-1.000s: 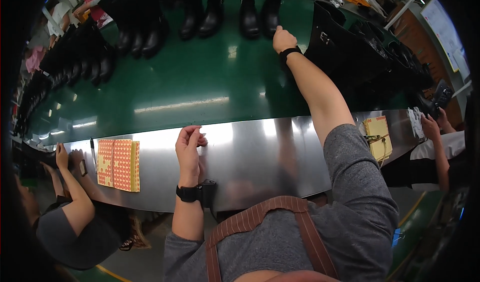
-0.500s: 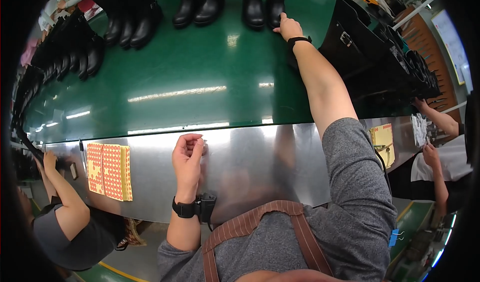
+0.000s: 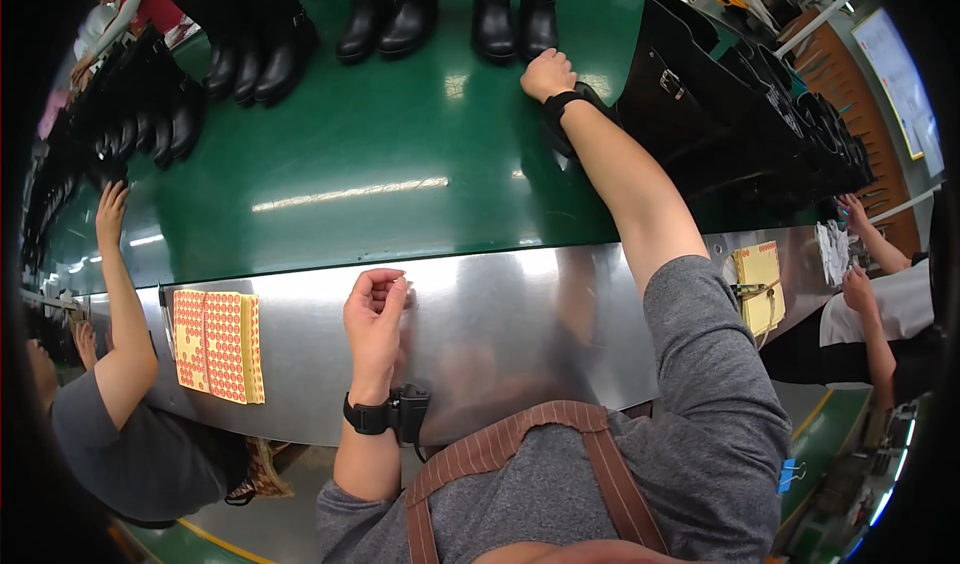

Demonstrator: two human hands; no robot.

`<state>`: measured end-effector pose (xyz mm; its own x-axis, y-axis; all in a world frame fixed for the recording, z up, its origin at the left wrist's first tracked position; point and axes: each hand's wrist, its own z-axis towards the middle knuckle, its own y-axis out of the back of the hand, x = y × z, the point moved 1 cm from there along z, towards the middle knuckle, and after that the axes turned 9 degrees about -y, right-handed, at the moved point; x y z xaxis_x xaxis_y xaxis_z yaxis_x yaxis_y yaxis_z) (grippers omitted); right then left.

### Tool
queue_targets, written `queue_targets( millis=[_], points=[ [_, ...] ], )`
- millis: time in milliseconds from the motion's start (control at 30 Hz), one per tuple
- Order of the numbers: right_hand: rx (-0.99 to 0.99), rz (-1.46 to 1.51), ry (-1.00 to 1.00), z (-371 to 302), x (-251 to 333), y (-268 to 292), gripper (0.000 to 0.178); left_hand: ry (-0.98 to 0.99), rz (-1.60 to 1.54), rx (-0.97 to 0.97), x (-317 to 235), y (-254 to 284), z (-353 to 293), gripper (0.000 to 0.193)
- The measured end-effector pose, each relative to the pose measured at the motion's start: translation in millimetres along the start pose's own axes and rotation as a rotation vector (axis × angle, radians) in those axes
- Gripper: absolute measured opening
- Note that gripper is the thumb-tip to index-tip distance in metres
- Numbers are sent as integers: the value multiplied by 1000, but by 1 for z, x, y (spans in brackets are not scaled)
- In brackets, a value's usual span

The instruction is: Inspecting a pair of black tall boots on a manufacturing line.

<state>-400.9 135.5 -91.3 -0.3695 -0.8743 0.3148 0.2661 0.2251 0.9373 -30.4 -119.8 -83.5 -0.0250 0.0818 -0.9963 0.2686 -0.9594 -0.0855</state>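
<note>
My right hand [image 3: 549,76] reaches across the green surface with its fingers curled. It is just in front of the toe of a black ankle-high-looking boot [image 3: 539,32], one of an upright pair with the boot [image 3: 493,36] beside it. Whether it touches that toe or holds anything is hidden. Over the metal edge nearer me, my left hand [image 3: 374,316] is raised in a pinch. A tiny pale bit shows at its thumb tip, too small to name. Left of it lies a banded stack of yellow sheets with round red stickers [image 3: 212,346].
Tall black buckled boots [image 3: 690,104] crowd the right side; more boots [image 3: 270,59] stand at the far left. A co-worker's hand [image 3: 112,209] reaches in at left. Another person's hands [image 3: 858,289] are at right, near a second yellow stack [image 3: 758,289].
My right hand has drawn back from the boot's toe toward me and slightly left, its fingers curling. My left hand has stayed put. The left co-worker's arm has stretched forward toward the boots.
</note>
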Motion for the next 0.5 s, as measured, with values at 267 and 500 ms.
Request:
queue_targets(
  millis=[267,500],
  points=[
    [-73,193,20,22,-9,7,30,33,-38,-1,3,-1,0,10],
    [391,10,503,82,-23,34,50,39,26,-19,-5,-4,2,8]
  ],
)
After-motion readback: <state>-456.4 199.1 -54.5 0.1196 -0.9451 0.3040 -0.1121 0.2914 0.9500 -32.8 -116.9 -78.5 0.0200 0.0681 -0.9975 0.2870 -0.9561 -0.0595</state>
